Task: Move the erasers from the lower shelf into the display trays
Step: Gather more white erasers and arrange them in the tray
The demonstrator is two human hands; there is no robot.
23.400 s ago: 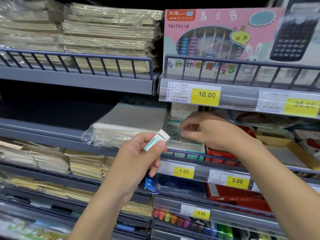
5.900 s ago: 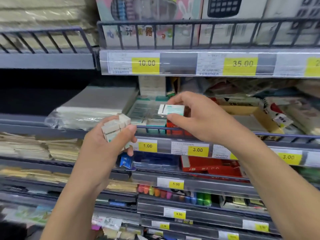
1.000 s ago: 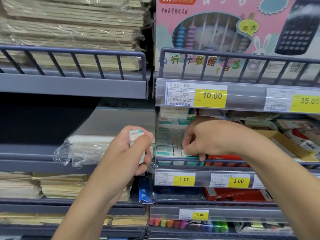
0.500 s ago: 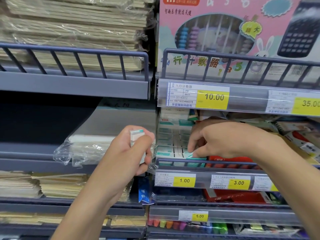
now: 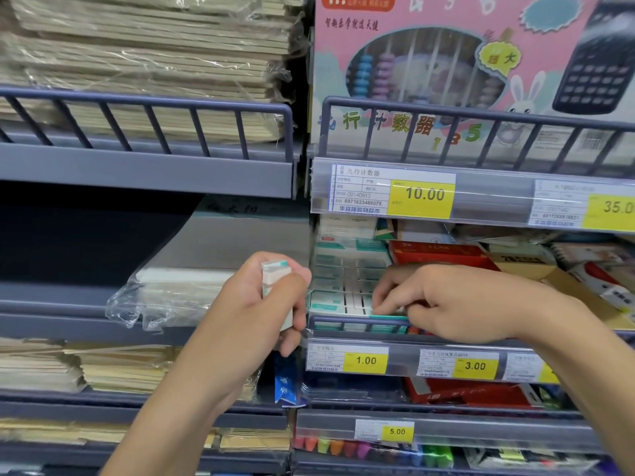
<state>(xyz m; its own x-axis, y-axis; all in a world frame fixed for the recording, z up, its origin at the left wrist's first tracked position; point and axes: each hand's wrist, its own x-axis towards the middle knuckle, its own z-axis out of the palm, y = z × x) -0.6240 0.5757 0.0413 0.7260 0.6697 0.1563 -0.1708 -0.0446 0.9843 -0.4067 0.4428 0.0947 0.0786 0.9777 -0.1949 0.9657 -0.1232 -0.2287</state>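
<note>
1. While a shopper's-eye view takes in a stationery aisle, a white eraser with a teal sleeve lies flat at the front edge of the display tray, its long axis running left to right along the shelf rail.
2. Fingertips of the right hand pinch that eraser from above and press it into the front row; the fingers are curled down on it.
3. Rows of matching erasers fill the tray behind it, packed side by side, so the open slot appears to sit at the near edge only.
4. Just left of the tray, the left hand grips a small stack of erasers held upright, thumb closed across the front, long axis vertical.
5. That stack waits beside the tray's left wall and close to the right hand, so the next piece looks likely to pass rightward from one hand to the other and would need turning to lie flat.
6. Below the rail hangs a yellow 1.00 price tag; above, a pink abacus box stands on the upper shelf, and wrapped paper lies to the left.
</note>
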